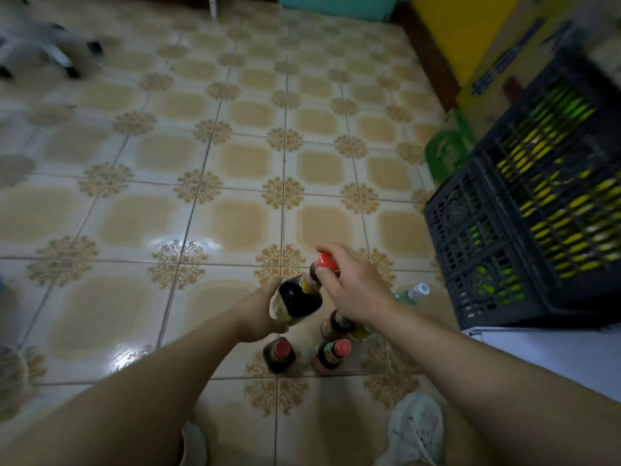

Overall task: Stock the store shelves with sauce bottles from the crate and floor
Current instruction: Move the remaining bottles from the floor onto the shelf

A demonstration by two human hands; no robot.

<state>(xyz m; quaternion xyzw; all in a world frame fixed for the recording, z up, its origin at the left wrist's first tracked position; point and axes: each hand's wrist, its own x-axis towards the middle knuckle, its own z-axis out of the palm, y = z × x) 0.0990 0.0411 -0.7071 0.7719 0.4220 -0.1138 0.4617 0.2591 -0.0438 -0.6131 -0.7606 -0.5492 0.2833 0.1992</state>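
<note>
Logged one dark sauce bottle point(297, 299) lifted off the floor point(134, 213) and tilted, red cap point(327, 260) pointing far and right. Gripped at two places: left hand point(258, 314) wrapped round the body from the near-left side, right hand point(353, 287) pinching the neck just under the cap. Probably held so to share the weight and keep the body from swinging; glass or plastic not confirmable.

Counted three more dark, red-capped bottles upright on the floor just below the hands: a near-left bottle point(279, 354), a near-right bottle point(331, 356), and a rear bottle point(336, 324) partly covered by the right wrist. Grouped close together just beyond the shoe point(416, 428), likely staged for pick-up within reach. Noted also a pale bottle point(415, 292) with a white cap just right of the group, near the crate corner; contents unclear.

Recorded at right a dark slatted crate point(497, 264) with yellow-green items showing through the slats, too blurred to identify. No shelf in view.

Judged as the pick-up step for floor stock, with the carry to the shelf not yet begun and most of the floor group untouched. Worth watching: clearance above the standing caps when swinging the lifted bottle away.
</note>
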